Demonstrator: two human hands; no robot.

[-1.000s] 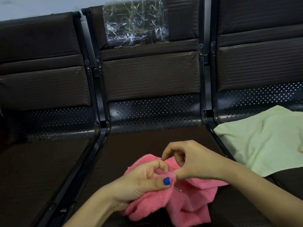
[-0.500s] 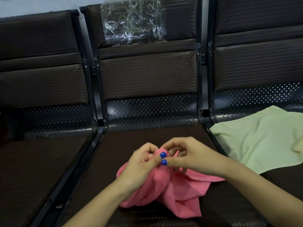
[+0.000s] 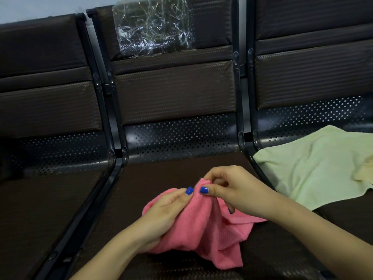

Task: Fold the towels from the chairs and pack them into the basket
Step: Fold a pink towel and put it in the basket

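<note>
Head view looks down on a row of three dark brown padded chairs with black metal frames and perforated metal panels where backrest meets seat. Low in the centre of the frame, a pink towel lies bunched on the seat of the middle chair, with its upper edge lifted between both hands. The left hand comes in from the lower left; its fingers are curled under the cloth and its thumb presses the fabric from above, so it grips the towel's left part. The right hand comes in from the lower right and pinches the raised top edge between thumb and forefinger. The two thumbs, both with blue nails, sit just beside each other at the towel's peak, and the rest of the cloth hangs in loose folds down to the seat, a corner trailing toward the bottom centre. At the right of the frame, a pale green towel is spread rumpled over the seat of the right chair, its near edge reaching the seat's front. A cream cloth lies on it at the far right edge, mostly cut off. At the top centre, a crinkled clear plastic sheet covers the top of the middle chair's backrest. The left chair fills the left of the frame.
</note>
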